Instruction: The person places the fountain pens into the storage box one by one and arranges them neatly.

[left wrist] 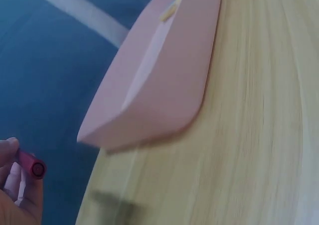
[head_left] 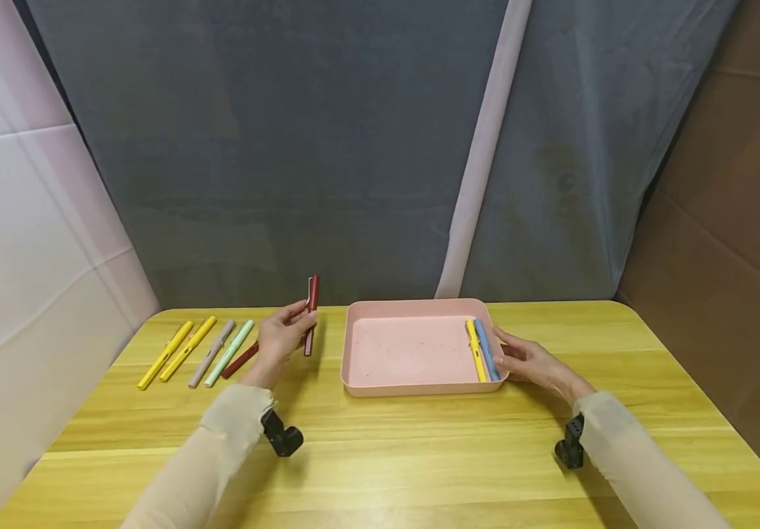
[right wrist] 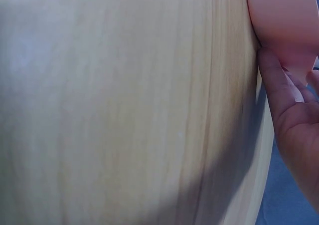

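My left hand (head_left: 278,342) pinches a dark red pen (head_left: 314,290) with a silver clip, held nearly upright above the table left of the tray. In the left wrist view the round end of that pen (left wrist: 33,165) points toward the camera. Beside the tray, my right hand (head_left: 541,366) touches the right end of the pink tray (head_left: 413,389) with its fingers extended. A yellow pen (head_left: 475,351) and a blue pen (head_left: 487,350) lie side by side inside the tray's right end.
Left of my left hand lies a row of pens: two yellow ones, with one yellow pen (head_left: 165,355) outermost, a grey-mauve pen (head_left: 211,354), a mint green pen (head_left: 230,353) and a dark red pen (head_left: 241,360) partly hidden by the hand. A grey curtain (head_left: 327,147) hangs behind the wooden table (head_left: 380,455).
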Available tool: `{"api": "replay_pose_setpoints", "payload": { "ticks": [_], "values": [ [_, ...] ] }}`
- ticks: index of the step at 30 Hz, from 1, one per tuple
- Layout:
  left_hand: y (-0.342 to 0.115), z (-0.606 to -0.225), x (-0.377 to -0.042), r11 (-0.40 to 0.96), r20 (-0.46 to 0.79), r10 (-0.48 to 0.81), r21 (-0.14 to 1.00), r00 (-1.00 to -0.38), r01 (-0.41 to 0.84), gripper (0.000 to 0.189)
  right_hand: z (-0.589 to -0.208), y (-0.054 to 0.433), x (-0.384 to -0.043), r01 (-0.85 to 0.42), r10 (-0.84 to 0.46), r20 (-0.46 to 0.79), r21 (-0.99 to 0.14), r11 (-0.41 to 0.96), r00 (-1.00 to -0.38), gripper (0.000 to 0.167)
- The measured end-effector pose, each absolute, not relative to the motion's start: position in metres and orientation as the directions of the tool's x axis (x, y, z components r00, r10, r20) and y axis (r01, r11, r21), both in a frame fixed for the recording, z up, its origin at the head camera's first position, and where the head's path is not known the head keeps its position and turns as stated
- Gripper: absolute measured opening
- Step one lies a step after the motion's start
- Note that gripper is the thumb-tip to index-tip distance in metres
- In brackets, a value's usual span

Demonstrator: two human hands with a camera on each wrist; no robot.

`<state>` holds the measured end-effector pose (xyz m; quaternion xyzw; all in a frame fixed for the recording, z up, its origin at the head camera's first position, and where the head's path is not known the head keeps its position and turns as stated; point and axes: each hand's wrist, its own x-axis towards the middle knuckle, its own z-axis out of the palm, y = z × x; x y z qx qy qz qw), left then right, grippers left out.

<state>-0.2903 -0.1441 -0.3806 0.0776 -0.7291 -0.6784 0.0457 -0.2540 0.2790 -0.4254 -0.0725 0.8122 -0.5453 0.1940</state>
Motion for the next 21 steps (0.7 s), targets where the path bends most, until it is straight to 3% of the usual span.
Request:
{"api": "replay_pose_setpoints", "payload": {
  "ticks": [21],
  "values": [
    [-0.036, -0.387, -0.287, -0.076, -0.158, -0.127, 0.986, -0.979, -0.149, 0.032, -0.426, 0.276, -0.257, 0.105, -0.311, -0.238, -0.915, 0.391, -0.92, 0.074]
  ]
}}
